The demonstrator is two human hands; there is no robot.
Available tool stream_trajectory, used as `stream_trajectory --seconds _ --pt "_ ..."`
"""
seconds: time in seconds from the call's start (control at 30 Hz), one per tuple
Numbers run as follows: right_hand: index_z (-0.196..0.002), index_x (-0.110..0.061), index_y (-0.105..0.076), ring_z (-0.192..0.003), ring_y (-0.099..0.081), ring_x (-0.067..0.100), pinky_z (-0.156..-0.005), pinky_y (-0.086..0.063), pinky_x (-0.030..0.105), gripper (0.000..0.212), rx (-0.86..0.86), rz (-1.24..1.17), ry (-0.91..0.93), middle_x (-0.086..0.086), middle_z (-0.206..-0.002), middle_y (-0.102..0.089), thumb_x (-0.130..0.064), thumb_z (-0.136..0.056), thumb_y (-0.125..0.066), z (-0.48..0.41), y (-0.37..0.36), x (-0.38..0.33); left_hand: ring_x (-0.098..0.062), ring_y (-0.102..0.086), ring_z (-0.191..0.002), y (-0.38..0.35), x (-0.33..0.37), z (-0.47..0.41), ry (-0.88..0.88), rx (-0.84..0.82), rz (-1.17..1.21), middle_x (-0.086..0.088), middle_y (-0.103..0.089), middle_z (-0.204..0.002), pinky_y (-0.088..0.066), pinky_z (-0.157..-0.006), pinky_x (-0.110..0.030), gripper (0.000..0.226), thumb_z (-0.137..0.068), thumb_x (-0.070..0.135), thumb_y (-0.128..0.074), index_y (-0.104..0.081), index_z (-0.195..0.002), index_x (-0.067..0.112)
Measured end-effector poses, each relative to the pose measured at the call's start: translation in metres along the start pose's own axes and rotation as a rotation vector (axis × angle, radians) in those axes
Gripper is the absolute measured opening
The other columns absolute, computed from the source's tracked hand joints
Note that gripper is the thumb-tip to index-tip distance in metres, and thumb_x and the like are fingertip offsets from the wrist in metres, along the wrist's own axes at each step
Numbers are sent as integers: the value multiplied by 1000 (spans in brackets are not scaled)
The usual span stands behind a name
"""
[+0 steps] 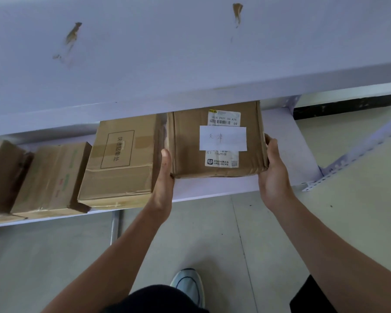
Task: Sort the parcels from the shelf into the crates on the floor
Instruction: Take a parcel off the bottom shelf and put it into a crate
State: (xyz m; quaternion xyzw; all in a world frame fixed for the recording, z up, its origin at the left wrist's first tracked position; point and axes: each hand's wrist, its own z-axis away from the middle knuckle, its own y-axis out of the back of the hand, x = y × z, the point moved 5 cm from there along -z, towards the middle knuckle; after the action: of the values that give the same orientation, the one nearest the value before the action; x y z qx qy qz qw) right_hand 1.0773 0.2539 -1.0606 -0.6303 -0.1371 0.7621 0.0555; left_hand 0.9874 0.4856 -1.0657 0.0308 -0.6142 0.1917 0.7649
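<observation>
Other cardboard parcels (52, 177) are logged unsorted on the shelf (212, 188); at its right end the labelled parcel (217, 141) is clasped between left hand (165, 184) and right hand (273, 175), each grip holding a side; no crate is seen.

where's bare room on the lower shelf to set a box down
Bare shelf runs right of the labelled parcel to the corner post, plus a strip along its front edge. Left is crowded: boxes side by side, the left hand filling the gap beside the printed box.
</observation>
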Motion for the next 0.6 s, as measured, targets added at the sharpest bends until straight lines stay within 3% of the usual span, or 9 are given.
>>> stream_trajectory --seconds 0.13,0.3,0.4,0.5,0.6 --pt "-150 -23 -55 -133 -65 14 -108 -53 32 55 -2 -2 -57 -2 -142 -70 -49 -113 -24 16 -4 -10 -7 -19 -165 -3 16 16 51 2 -41 9 -25 -179 -10 -138 -45 100 -93 86 -34 -20 -173 27" --pt "-154 -18 -52 -140 -59 17 -121 -42 40 57 31 -15 -182 2 -150 -64 -48 -115 -24 68 -12 -33 -10 -21 -165 0 34 72 180 70 -52 6 -26 -179 -9 -137 -45 94 -93 77 -21 -18 -173 29" --pt "-154 -17 -53 -138 -61 14 -112 -48 32 58 1 1 -256 -1 -146 -67 -48 -115 -23 113 -18 -51 -11 -27 -163 5 47 123 265 125 -13 5 -35 -175 -11 -136 -37 95 -91 80 -22 -23 -172 30" --pt "-151 -21 -56 -136 -62 12 -105 -51 26 58 -44 40 -325 -4 -142 -70 -50 -114 -22 158 -25 -74 -12 -36 -160 8 71 181 275 148 -18 3 -45 -170 -18 -136 -46 90 -98 79 -20 -31 -170 27" --pt "-147 -23 -59 -134 -63 9 -102 -52 23 56 -81 98 -370 -7 -139 -71 -50 -114 -23 200 -40 -108 -9 -47 -152 7 102 240 287 188 -3 5 -57 -161 -24 -134 -45 84 -102 76 -16 -42 -166 27"
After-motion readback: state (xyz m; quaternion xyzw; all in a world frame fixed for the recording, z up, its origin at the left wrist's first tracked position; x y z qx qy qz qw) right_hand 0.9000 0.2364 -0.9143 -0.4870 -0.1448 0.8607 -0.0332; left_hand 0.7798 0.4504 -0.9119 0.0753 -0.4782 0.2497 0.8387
